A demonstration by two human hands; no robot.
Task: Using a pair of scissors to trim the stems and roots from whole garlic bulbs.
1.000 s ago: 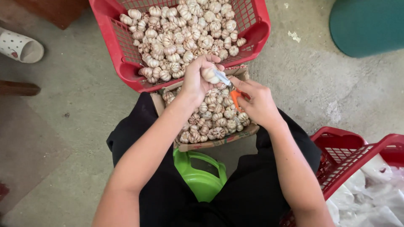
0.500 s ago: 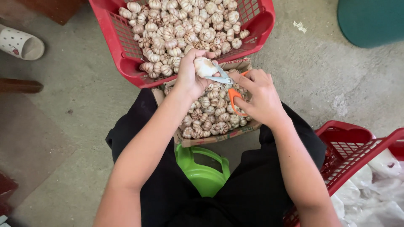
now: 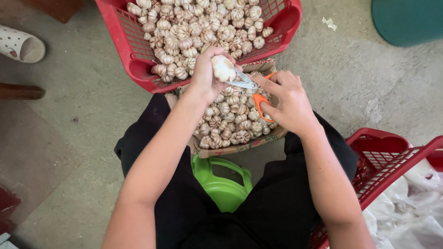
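Note:
My left hand [image 3: 206, 74] grips a whitish garlic bulb [image 3: 223, 68] above the near rim of a red plastic basket [image 3: 134, 50] heaped with garlic bulbs. My right hand [image 3: 286, 103] holds orange-handled scissors [image 3: 251, 90]; their metal blades reach to the underside of the held bulb. Under both hands, between my knees, sits a cardboard box [image 3: 244, 146] filled with trimmed garlic bulbs.
A green plastic stool [image 3: 224, 184] shows between my legs. Another red basket [image 3: 392, 161] with white plastic bags stands at the right. A white sandal [image 3: 20, 44] lies at far left, a teal container [image 3: 408, 18] at top right, on a concrete floor.
Both hands have shifted slightly with the view; the bulb stays in my left hand with the scissors at it, lifted a little toward the red basket's rim.

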